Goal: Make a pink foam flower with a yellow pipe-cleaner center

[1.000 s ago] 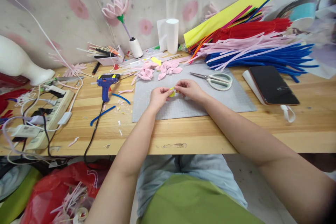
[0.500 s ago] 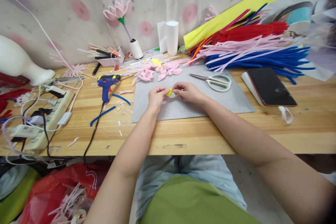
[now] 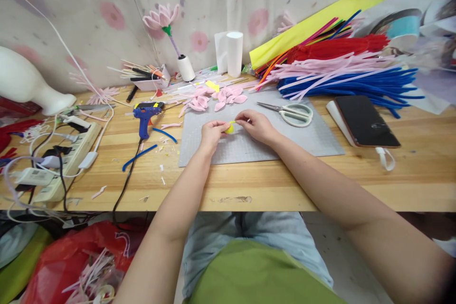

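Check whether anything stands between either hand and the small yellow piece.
Nothing visible does: the left hand pinches the yellow piece, and its thin part reaches toward the right hand. The scissors lie off to the right on the grey cutting mat; the pink petals lie beyond both hands.

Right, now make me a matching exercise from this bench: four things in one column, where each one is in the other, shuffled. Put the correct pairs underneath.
Things
1. Yellow piece
2. Scissors
3. Glue gun
4. Phone

Places
A. To the right of the grey mat, dark screen facing up
B. To the left of the grey mat, near two short blue strips
C. Pinched at the fingertips of the left hand
D. Lying on the grey mat, pale handles toward the right

Pairs
1-C, 2-D, 3-B, 4-A
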`<move>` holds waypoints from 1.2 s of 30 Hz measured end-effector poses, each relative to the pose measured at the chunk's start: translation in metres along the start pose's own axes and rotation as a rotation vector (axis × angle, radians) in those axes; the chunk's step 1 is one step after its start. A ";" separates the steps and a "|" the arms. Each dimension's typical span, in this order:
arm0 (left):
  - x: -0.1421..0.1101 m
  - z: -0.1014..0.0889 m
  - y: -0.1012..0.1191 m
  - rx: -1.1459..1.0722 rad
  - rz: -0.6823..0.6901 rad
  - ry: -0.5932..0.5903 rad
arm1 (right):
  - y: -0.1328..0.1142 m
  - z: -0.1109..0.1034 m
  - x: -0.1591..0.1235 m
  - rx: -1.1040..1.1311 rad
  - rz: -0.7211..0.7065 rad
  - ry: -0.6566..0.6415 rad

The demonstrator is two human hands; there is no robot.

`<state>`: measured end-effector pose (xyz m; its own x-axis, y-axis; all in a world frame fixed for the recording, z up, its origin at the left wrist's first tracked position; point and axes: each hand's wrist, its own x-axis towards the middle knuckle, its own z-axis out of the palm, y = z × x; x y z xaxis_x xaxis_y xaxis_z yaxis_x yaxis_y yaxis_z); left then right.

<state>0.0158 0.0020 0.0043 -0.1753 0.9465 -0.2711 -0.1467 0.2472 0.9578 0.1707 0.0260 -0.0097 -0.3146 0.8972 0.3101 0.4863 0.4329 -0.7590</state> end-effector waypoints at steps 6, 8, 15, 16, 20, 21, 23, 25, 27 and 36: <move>0.004 -0.006 0.000 -0.134 0.001 0.058 | 0.010 -0.044 0.003 -0.008 0.139 0.182; 0.005 -0.008 0.000 -0.180 0.014 0.079 | 0.017 -0.066 0.002 -0.008 0.217 0.308; 0.012 -0.023 0.015 -0.274 0.151 0.218 | 0.043 -0.070 -0.002 0.017 0.441 0.232; 0.014 -0.029 0.019 -0.279 0.196 0.237 | 0.044 -0.063 -0.003 0.026 0.442 0.203; 0.023 -0.060 0.036 -0.329 0.397 0.279 | 0.032 -0.037 -0.001 0.057 0.390 0.072; 0.025 -0.069 0.041 -0.360 0.419 0.302 | 0.025 -0.031 0.000 0.060 0.355 0.024; 0.027 -0.088 0.051 -0.412 0.437 0.341 | 0.006 -0.019 0.003 0.077 0.270 -0.089; 0.027 -0.109 0.062 -0.455 0.466 0.391 | -0.015 -0.003 0.009 0.114 0.177 -0.211; 0.025 -0.135 0.072 -0.491 0.517 0.404 | -0.037 0.018 0.017 0.152 0.119 -0.304; 0.015 -0.250 0.066 -0.506 0.547 0.135 | -0.118 0.143 0.067 1.081 0.488 -0.399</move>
<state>-0.2402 -0.0192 0.0395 -0.4644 0.8651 0.1894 -0.4280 -0.4065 0.8072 -0.0241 0.0224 0.0188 -0.6065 0.7727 -0.1875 -0.2364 -0.4004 -0.8853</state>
